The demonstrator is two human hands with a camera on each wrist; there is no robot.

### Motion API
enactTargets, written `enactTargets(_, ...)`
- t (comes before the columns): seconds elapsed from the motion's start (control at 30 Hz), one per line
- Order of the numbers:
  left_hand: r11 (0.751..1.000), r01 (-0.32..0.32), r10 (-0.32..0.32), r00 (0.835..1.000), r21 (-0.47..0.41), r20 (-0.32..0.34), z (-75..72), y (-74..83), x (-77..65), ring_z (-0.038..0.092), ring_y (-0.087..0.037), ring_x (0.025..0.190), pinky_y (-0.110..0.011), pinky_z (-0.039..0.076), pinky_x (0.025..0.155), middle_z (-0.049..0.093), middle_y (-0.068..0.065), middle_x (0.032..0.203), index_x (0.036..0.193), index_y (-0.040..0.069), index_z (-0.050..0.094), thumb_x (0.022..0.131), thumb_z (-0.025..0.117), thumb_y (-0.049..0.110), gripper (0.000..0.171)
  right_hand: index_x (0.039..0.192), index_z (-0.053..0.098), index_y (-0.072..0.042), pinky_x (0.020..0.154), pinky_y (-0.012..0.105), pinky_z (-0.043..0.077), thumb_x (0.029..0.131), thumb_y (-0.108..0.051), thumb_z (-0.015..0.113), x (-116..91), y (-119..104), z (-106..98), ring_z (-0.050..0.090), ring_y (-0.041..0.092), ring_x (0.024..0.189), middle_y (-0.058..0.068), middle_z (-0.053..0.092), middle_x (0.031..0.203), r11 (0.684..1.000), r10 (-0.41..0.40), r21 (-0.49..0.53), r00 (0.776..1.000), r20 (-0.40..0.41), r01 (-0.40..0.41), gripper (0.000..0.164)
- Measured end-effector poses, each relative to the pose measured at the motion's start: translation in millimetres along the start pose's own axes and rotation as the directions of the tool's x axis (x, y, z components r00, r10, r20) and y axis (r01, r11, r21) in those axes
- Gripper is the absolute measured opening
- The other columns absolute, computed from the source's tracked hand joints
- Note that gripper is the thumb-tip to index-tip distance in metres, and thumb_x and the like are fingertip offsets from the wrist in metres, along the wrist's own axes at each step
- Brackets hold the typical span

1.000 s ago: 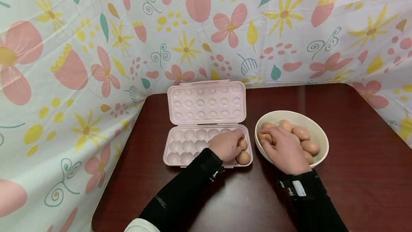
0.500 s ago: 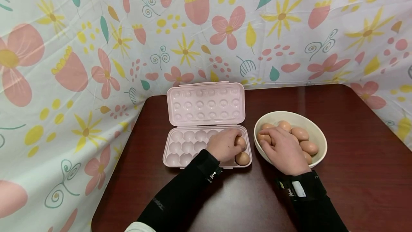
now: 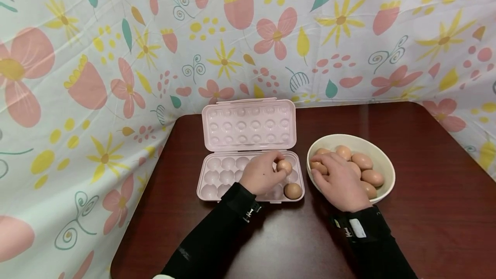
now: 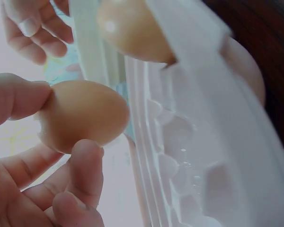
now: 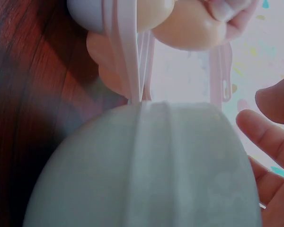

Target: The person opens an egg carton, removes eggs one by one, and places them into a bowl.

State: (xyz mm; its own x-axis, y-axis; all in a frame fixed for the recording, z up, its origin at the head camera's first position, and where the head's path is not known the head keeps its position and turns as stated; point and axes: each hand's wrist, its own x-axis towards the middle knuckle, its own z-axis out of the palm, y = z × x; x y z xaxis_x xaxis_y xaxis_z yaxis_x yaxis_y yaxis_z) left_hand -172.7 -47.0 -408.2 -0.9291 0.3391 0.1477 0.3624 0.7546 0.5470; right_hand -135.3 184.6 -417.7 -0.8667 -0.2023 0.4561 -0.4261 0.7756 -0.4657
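Observation:
A pink egg tray (image 3: 212, 178) lies with its lid (image 3: 248, 143) up at the back. My left hand (image 3: 261, 173) pinches a brown egg (image 3: 284, 166) between thumb and fingers over the tray's right part; the left wrist view shows the egg (image 4: 85, 116) raised off its cup. One brown egg (image 3: 292, 191) sits in the front right cup. My right hand (image 3: 341, 182) is over the left side of a cream bowl (image 3: 389, 180) of brown eggs (image 3: 362, 161), its fingertips near the eggs there. In the right wrist view its loosely bent fingers (image 5: 270, 139) hold nothing visible.
Tray and bowl stand side by side on a dark reddish wooden table (image 3: 310, 240). A flower-print cloth (image 3: 240, 55) hangs behind the table and along its left side. The bowl's outer wall (image 5: 146, 170) fills much of the right wrist view.
My left hand has lifted the egg out of the tray's right column and shifted it a little left, baring the cup there. My right hand has stayed nearly in place over the bowl.

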Motion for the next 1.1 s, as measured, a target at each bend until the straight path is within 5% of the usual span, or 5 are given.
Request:
enactTargets(0.63, 0.962, -0.087, 0.080, 0.996, -0.259, -0.035, -2.0, 17.8, -5.1, 0.061, -0.002, 0.074, -0.017, 0.049, 0.068, 0.070, 0.016, 0.099, 0.110, 0.029, 0.070, 0.091, 0.069, 0.041, 0.023, 0.131, 0.061, -0.014, 0.094, 0.041, 0.048, 0.085, -0.021, 0.076, 4, -17, 14, 0.061, 0.017, 0.111, 0.000, 0.067, 0.121, 0.992, -0.127, 0.024, 0.991, 0.033, 0.126, 0.049)
enactTargets(1.1, 0.960, -0.134, 0.139, 0.990, -0.246, 0.003, -2.0, 30.3, -6.5, 0.061, -0.002, 0.076, -0.015, 0.048, 0.068, 0.070, 0.012, 0.098, 0.113, 0.025, 0.068, 0.092, 0.068, 0.044, 0.029, 0.129, 0.057, -0.010, 0.082, 0.040, 0.055, 0.080, -0.011, 0.072, -1, -24, 12, 0.062, 0.015, 0.099, 0.004, 0.063, 0.117, 0.994, -0.100, 0.033, 0.995, 0.006, 0.100, 0.051)
